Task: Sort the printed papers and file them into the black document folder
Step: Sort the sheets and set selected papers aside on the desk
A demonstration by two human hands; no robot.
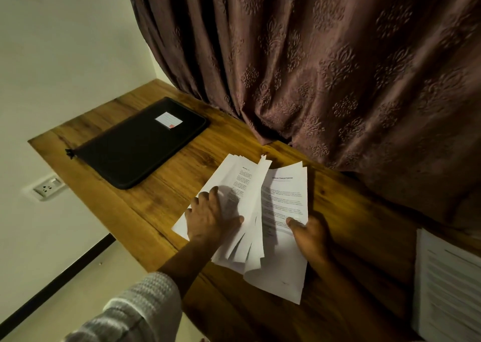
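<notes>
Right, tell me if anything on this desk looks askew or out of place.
The printed papers are a mess: sheets fan out unevenly at the near edge, and some stand curled up between the left hand, pressing flat, and the right hand, which pinches the right pile. The black document folder lies closed, untouched.

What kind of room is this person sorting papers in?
Probably a home study or bedroom corner: a wooden desk set against a plain wall, a patterned brown curtain hanging behind it, and a wall socket below desk level.
</notes>
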